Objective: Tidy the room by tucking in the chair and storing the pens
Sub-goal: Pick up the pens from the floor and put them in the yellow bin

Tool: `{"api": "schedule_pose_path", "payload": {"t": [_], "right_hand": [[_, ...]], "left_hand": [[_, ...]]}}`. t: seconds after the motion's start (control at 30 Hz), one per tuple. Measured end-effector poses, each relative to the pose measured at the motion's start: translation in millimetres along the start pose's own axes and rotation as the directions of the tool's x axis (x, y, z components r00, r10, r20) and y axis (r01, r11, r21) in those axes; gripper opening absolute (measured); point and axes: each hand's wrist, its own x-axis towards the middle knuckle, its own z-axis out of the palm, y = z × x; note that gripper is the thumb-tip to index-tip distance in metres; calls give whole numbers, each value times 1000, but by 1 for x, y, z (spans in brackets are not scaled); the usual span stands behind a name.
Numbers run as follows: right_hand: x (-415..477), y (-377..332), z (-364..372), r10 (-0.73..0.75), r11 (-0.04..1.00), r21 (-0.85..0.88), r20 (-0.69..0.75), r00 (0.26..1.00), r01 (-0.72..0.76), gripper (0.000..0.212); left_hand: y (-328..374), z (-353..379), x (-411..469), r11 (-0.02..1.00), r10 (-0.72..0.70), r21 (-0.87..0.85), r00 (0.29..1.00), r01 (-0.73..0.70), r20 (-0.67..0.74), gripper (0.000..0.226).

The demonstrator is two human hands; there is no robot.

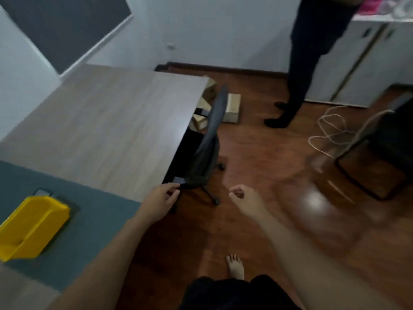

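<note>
A dark grey office chair (209, 139) stands pushed against the right edge of the wooden desk (107, 121), its seat under the top and its backrest upright beside the edge. My left hand (159, 199) reaches to the chair's near armrest (178, 180); its curved fingertips lie at the armrest's dark edge, and blur hides whether they grip it. My right hand (242, 198) hovers over the floor to the right of the chair, fingers loosely curled, holding nothing. A yellow bin (31, 227) sits on a grey-green mat (93, 222) at the desk's near left. I see no pens.
A dark phone (42, 193) lies just behind the bin. Another person in dark clothes (306, 63) stands at the back right near a white cabinet (362, 63). Cardboard boxes (233, 107) lie behind the chair. Loose cable (330, 133) and a black frame chair (384, 153) occupy the right floor.
</note>
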Motion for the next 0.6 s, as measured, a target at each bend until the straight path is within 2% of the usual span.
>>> {"api": "schedule_pose_path", "payload": {"t": [0.13, 0.27, 0.5, 0.6], "right_hand": [[-48, 55, -24, 125, 992, 45, -129, 984, -120, 19], [-104, 103, -37, 263, 964, 119, -280, 923, -239, 20], [-200, 177, -43, 453, 890, 238, -369, 812, -389, 23], [-229, 201, -55, 495, 865, 319, -416, 763, -387, 22]], "left_hand": [[40, 27, 23, 988, 144, 29, 980, -149, 139, 38], [80, 58, 35, 965, 244, 28, 936, -259, 254, 36], [151, 121, 20, 915, 361, -4, 815, -403, 453, 25], [188, 147, 7, 894, 388, 0, 772, -449, 504, 37]]}}
